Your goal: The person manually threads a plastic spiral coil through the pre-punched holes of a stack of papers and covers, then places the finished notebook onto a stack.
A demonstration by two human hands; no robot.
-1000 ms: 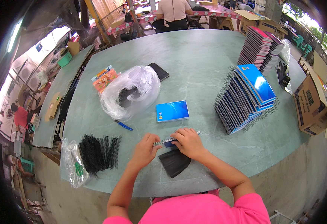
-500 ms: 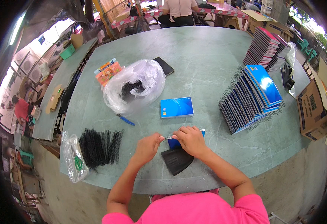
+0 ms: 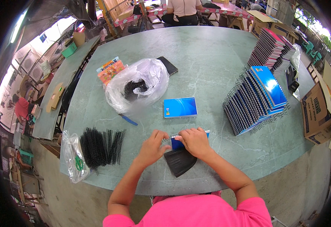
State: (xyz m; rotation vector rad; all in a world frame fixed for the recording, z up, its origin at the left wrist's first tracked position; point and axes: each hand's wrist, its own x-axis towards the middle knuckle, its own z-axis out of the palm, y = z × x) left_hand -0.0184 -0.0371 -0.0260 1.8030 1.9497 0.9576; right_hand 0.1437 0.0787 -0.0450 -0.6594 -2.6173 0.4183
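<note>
Small blue rectangular paper notebook (image 3: 177, 145), twelve o'clock of pink-shirted torso (image 3: 188, 212).
Right hand (image 3: 194, 143), at its three o'clock: closed on upper edge. Left hand (image 3: 152, 148), nine o'clock: half-curled, thumb parted from forefinger, at thin dark spiral coil (image 3: 165, 139); grip cannot be told.

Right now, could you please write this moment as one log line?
left hand: at spiral coil | right hand: holding blue notebook | near: black pad | table left: loose black coils | table right: notebook stack
</note>
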